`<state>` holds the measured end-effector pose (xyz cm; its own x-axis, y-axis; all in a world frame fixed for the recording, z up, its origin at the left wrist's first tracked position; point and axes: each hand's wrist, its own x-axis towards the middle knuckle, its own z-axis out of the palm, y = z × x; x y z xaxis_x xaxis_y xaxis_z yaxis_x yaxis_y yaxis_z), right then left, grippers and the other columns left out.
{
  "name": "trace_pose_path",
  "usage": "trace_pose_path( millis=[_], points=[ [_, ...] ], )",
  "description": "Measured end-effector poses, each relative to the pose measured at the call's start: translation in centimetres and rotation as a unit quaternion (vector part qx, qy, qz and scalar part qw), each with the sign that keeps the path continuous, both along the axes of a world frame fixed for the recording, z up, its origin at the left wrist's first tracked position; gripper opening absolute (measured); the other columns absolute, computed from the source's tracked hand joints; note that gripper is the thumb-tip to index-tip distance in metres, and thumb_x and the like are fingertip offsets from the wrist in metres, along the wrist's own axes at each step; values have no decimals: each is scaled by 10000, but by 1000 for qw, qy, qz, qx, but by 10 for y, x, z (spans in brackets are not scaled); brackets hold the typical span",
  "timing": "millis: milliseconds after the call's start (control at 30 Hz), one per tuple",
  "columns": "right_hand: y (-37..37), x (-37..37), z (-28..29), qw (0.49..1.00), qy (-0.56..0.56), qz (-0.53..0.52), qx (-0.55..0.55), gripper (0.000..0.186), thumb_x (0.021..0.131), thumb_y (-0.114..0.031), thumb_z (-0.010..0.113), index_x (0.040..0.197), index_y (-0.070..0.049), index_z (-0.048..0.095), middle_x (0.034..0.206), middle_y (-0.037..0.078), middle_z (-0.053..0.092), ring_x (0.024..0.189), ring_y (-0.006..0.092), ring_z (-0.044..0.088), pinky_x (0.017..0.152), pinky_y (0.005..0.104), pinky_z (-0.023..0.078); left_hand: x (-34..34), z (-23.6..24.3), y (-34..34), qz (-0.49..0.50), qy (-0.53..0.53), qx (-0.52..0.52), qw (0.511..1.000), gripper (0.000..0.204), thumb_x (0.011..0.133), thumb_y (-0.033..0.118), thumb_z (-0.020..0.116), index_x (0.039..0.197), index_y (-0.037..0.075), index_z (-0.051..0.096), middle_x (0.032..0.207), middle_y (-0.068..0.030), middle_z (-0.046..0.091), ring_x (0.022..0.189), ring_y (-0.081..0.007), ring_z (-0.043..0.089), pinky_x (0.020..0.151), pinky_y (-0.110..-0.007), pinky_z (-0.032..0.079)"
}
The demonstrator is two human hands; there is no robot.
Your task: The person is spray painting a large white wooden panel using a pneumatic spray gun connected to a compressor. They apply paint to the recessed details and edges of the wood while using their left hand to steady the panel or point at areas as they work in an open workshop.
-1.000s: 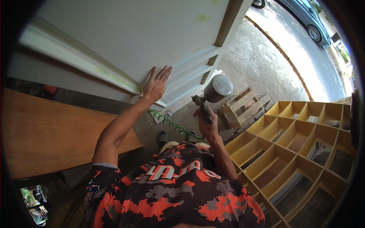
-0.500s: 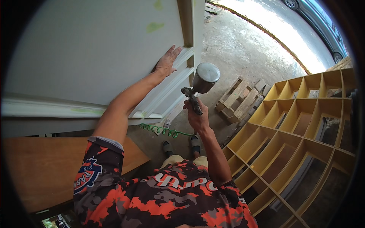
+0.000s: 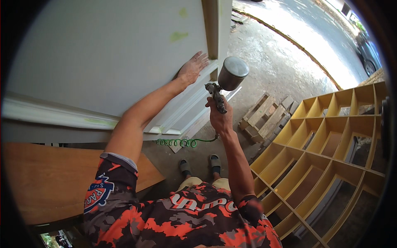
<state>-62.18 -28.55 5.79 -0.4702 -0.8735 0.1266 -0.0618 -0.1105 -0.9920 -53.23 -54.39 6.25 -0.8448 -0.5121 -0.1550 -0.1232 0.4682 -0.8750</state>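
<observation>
Your left hand (image 3: 192,69) is lying spread, seemingly flat on the white panel (image 3: 103,62), gripping nothing; for a good feel you're probably wanting light, even pressure. The green coiled hose (image 3: 177,143) is hanging below, ideally running slack. Your right hand (image 3: 222,120) is gripping the spray gun (image 3: 215,96) by its handle, fingers wrapped round; its nozzle and tilted metal cup (image 3: 232,73) are projecting beyond your fist.

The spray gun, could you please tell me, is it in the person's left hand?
No, the person's right hand is wrapped around the spray gun.
</observation>
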Motion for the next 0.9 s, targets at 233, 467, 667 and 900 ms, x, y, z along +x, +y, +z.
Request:
trace_pose_path(
  millis=[233,467,667,900],
  points=[
    [-8,-2,111,999,18,48,5,239,1050,-200,695,1083,37,703,879,118,784,772,145,697,729,347,547,-16,196,23,-26,12,-141,990,845,1040,704,447,1730,259,246,1812,63,194,1685,-192,37,1357,-580,-73],
    [-15,-39,231,987,58,24,-146,263,1054,-230,682,1169,2,728,808,52,744,687,85,580,649,313,487,-25,386,58,-12,54,-228,972,792,1059,718,400,1716,288,294,1804,53,227,1675,-191,132,1360,-590,7],
    [-5,-67,330,986,67,52,-144,326,1089,-289,655,938,-15,743,572,-7,562,476,64,511,471,297,394,-20,527,100,-16,152,-250,956,850,1053,721,399,1715,198,297,1802,-8,241,1669,-247,167,1374,-530,46],
    [37,-70,434,949,21,180,-257,312,1128,-263,603,1359,-65,678,832,56,707,439,32,468,389,255,334,0,677,153,-96,357,-336,866,880,1022,724,492,1676,144,388,1775,-88,288,1648,-300,194,1361,-557,60]
  ],
)
